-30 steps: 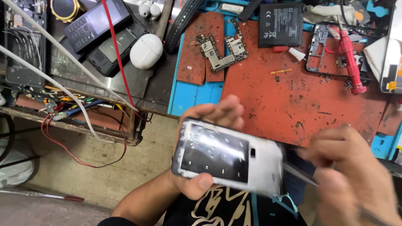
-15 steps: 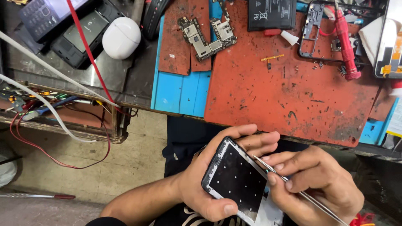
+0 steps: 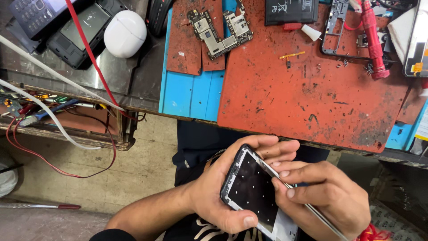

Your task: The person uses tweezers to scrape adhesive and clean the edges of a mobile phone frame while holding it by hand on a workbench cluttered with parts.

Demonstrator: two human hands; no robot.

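My left hand [image 3: 223,187] cradles a smartphone frame [image 3: 252,192] over my lap, dark inner side up, thumb across its lower edge and fingers wrapped round the top. My right hand [image 3: 327,198] pinches thin metal tweezers [image 3: 312,209] whose tip meets the frame's right edge. On the bench above lie a phone circuit board [image 3: 218,29], a black battery [image 3: 290,11], a bare mid-frame [image 3: 339,27] and a red screwdriver [image 3: 372,40].
A worn red mat [image 3: 307,89] lies over a blue mat [image 3: 191,91] on the bench. At far left sit black keypad phones [image 3: 76,29] and a white oval case [image 3: 125,33]. Red and white wires [image 3: 67,85] hang over a drawer edge. Small screws dot the red mat.
The phone frame has turned from its pale side to its dark inner side and sits lower, closer to me. My right hand has closed in, bringing the tweezers onto its right edge.
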